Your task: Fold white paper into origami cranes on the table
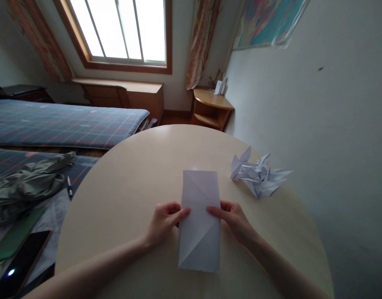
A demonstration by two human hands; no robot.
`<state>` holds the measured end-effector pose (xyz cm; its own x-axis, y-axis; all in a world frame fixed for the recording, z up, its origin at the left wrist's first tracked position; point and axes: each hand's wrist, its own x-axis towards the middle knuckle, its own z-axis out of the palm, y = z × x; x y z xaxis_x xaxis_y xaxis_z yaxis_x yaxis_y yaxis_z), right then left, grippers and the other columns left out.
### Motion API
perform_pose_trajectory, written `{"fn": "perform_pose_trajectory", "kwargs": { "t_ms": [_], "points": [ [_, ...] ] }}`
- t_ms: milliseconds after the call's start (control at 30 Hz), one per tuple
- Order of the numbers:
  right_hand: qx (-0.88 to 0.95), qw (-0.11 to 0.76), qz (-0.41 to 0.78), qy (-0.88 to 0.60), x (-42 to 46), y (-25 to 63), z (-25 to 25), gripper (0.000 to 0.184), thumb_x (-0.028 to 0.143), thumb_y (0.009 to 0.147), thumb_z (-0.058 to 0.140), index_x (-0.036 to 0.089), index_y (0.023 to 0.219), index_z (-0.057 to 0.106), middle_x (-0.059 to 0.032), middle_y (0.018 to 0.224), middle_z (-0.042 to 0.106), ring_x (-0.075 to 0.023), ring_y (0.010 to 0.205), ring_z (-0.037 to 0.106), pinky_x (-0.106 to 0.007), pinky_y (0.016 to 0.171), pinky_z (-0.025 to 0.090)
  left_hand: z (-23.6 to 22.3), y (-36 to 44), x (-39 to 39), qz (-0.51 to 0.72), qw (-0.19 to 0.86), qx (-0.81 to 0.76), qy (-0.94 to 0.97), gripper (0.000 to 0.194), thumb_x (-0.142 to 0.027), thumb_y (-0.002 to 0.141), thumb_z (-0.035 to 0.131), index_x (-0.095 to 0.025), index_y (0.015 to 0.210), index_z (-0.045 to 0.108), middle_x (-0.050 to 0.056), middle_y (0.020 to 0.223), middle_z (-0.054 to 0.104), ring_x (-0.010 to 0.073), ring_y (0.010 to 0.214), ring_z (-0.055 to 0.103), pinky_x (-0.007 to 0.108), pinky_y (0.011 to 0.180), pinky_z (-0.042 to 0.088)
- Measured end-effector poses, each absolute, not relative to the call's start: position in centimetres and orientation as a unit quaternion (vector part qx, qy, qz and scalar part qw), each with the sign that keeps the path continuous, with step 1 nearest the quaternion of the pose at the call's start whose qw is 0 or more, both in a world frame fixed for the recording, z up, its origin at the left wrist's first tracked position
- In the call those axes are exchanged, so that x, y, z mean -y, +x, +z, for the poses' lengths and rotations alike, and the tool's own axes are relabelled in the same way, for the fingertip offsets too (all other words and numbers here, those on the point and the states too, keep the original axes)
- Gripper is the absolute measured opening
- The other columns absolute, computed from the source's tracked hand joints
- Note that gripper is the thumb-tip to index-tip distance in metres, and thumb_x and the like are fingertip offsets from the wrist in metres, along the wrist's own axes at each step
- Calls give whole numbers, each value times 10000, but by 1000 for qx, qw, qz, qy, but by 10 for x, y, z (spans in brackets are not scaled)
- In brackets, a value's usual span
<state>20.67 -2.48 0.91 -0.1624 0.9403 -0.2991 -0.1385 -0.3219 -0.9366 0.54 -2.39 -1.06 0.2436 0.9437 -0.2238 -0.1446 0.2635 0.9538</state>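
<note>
A white sheet of paper [198, 236], folded into an upright rectangle with diagonal creases, is held over the round table [131, 178]. My left hand [166, 222] pinches its left edge, thumb on the front and fingers curled behind. On the opposite edge my right hand [233, 218] grips it the same way. Both thumbs lie at about the middle of its height. The fingertips behind the paper are hidden. To the right on the table sits a cluster of folded white paper shapes [258, 174] with pointed tips, apart from both hands.
A white wall [340, 124] runs along the table's right side. At left are beds with plaid mattresses [60, 122], crumpled grey-green cloth [29, 182], a pen [69, 186], a green folder [18, 234] and a dark phone [23, 261]. A corner shelf [212, 99] stands beyond the table.
</note>
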Motion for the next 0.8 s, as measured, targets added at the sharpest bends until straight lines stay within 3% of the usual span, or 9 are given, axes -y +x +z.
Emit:
{"fn": "perform_pose_trajectory", "kwargs": {
  "t_ms": [800],
  "points": [
    [371, 428, 681, -463, 26, 203, 6, 364, 402, 590, 778, 132, 824, 708, -75, 768, 719, -211, 689, 650, -330, 675, 497, -9, 7, 24, 395, 673, -452, 433, 385, -492, 678, 697, -116, 618, 643, 13, 553, 640, 119, 491, 586, 204, 467, 457]
  ]
}}
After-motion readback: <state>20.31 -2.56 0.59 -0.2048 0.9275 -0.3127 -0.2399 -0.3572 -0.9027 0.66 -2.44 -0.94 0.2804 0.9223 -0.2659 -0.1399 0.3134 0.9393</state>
